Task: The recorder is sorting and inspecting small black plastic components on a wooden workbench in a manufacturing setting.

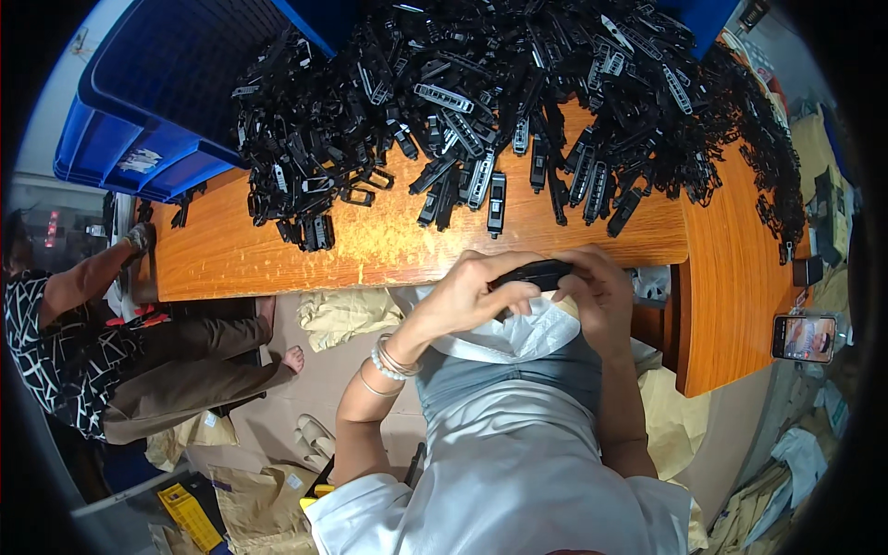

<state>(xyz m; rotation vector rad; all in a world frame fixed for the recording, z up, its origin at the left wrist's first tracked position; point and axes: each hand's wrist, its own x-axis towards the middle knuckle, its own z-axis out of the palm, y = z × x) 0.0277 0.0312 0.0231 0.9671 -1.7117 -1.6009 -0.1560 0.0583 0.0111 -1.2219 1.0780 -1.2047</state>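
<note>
A long black plastic part [538, 272] is held between my two hands, just off the front edge of the wooden table [388, 245]. My left hand [472, 298] is closed on its left end, with thumb and fingers bent round it. At the other end, the fingers of my right hand [597, 291] curl against the part and hide some of it. White cloth or sheeting [518, 338] lies over my lap under both hands. Beyond them, a large heap of similar black parts [481, 120], several with silvery slotted strips, covers the back of the table.
Blue plastic crates [148, 139] stand at the left, partly over the tabletop. Another person [83, 342] sits at the far left, one hand by the table's end. A phone [803, 338] is propped at the right. Brown paper bags [259, 504] and sandals [316, 435] lie on the floor.
</note>
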